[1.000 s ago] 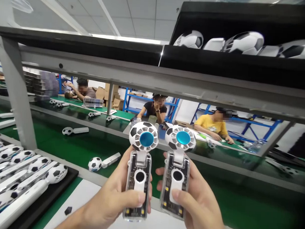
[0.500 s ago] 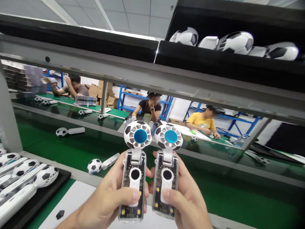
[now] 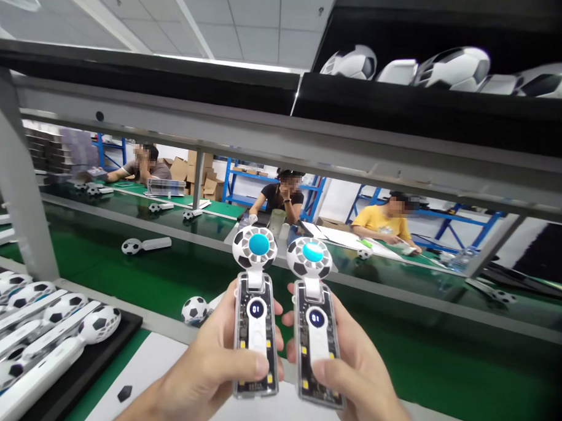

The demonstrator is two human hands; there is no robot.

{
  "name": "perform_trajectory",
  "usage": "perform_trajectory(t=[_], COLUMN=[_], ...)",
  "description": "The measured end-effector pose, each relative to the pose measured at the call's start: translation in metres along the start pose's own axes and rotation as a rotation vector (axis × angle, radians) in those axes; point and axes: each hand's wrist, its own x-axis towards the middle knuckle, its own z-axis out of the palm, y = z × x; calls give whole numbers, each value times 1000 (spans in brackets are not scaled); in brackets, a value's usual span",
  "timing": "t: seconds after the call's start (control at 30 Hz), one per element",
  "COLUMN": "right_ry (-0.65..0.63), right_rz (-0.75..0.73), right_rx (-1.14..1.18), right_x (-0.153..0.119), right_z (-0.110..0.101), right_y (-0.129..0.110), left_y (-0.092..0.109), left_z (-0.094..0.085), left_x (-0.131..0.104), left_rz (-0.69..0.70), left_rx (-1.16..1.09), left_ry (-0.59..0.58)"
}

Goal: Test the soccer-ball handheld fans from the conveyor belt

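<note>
My left hand [image 3: 206, 361] is wrapped round a handheld fan [image 3: 257, 326] with a clear casing and a football-patterned head. Its thumb rests on the lower part of the white front strip. A matching handheld fan [image 3: 316, 337] is in my right hand [image 3: 363, 367], thumb likewise low on the strip. Both fans stand upright side by side, a small gap between them, with blue centres facing me. Each round display is lit and reads "01". The lower backs of the fans are hidden by my palms and fingers.
At left, a black tray [image 3: 132, 322] holds several football fans. More, such as one fan [image 3: 155, 244], lie on the green conveyor [image 3: 99, 272]. A white sheet [image 3: 156, 353] bears a black pentagon piece [image 3: 124, 393]. Overhead runs a shelf [image 3: 174, 102]; several people sit opposite.
Both fan displays have gone from dark to lit, showing "01". My thumbs sit slightly lower on the strips. The fans have drifted a little right, and the background has shifted right too.
</note>
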Motion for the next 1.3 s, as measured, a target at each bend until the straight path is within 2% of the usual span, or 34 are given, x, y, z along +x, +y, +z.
perform_trajectory(t=[0.17, 0.37, 0.53, 0.63, 1.1, 1.3], right_ry=[26, 69, 133, 155, 102, 115], right_rz=[21, 36, 10, 5, -2, -108], right_rx=[-46, 1, 32, 20, -4, 7], right_x=[0, 1, -1, -2, -3, 2], right_z=[4, 6, 9, 9, 4, 3], right_y=[-2, -2, -6, -7, 0, 5], left_y=[-1, 0, -2, -4, -3, -1], left_z=[-1, 1, 2, -1, 0, -1], left_x=[1, -3, -1, -2, -3, -5], left_rz=[22, 3, 32, 42, 46, 47], left_rx=[31, 45, -5, -25, -59, -19], left_ry=[54, 6, 62, 37, 11, -20])
